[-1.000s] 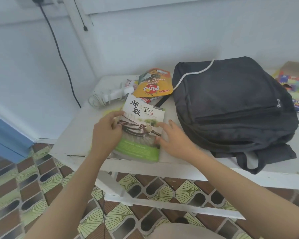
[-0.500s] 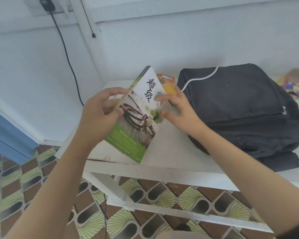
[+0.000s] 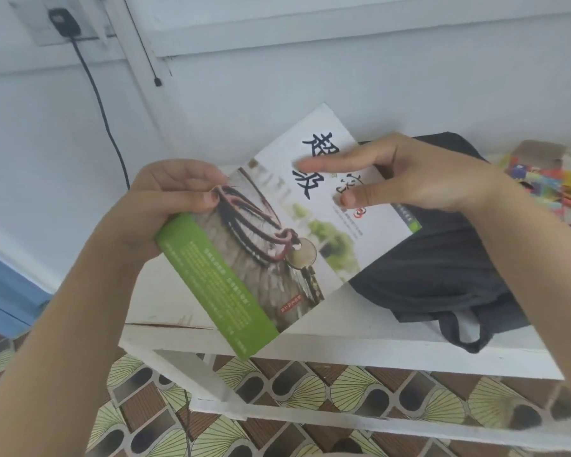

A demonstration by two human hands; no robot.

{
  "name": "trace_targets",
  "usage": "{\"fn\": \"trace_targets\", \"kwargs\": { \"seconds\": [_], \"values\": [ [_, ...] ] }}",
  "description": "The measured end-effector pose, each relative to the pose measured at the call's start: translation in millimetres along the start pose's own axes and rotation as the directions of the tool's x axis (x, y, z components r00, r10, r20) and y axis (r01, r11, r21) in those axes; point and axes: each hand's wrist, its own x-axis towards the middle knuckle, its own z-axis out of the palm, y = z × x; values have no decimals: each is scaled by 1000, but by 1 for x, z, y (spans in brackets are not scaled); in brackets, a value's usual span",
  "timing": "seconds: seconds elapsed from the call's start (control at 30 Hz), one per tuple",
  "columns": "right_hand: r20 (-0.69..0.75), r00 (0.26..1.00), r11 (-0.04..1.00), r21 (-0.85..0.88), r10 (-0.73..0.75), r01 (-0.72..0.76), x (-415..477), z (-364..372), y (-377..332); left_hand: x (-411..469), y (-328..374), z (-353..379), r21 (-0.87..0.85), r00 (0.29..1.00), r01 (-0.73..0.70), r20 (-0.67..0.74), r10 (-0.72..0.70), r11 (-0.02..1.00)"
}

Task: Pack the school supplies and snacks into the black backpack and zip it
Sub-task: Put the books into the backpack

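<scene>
Far left, pinching the side of a book (image 3: 277, 258) with the left grip (image 3: 165, 206), thumb on the cover, held up and tilted above the white desk (image 3: 178, 305). Next, hovering over the white top of the cover with the right grip (image 3: 409, 179), fingers straight and spread, holding nothing. To the right, lying on the desk behind the book, a black backpack (image 3: 442, 265), then a bright box (image 3: 538, 179) with pencils.

Soft, even daylight with a cool bluish cast on the wall (image 3: 277, 77) leaves only a faint shadow under the book (image 3: 277, 242) on the white table (image 3: 165, 301). The black backpack (image 3: 442, 258) sinks into near-featureless dark, and the right hand (image 3: 409, 173) shows slight motion blur at its fingertips. The whole frame is soft, and the wide lens bows lines and smears the floor tiles (image 3: 524, 417) at the edges.
</scene>
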Motion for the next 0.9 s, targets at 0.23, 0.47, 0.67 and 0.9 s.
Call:
{"fn": "trace_targets", "kwargs": {
  "seconds": [0.23,0.47,0.67,0.9],
  "values": [
    [-176,977,965,252,123,-76,-30,8,22,18,-15,22,184,981,33,180,-66,982],
    [-297,919,899,422,259,-117,-63,22,33,31,-30,49,217,919,72,364,-150,973],
    [-524,737,829,553,427,-87,-105,30,48,56,-48,72,174,930,138,315,-188,975],
    [-730,314,736,666,607,125,-157,54,72,75,-82,128,227,947,226,177,-269,947]
  ]
}}
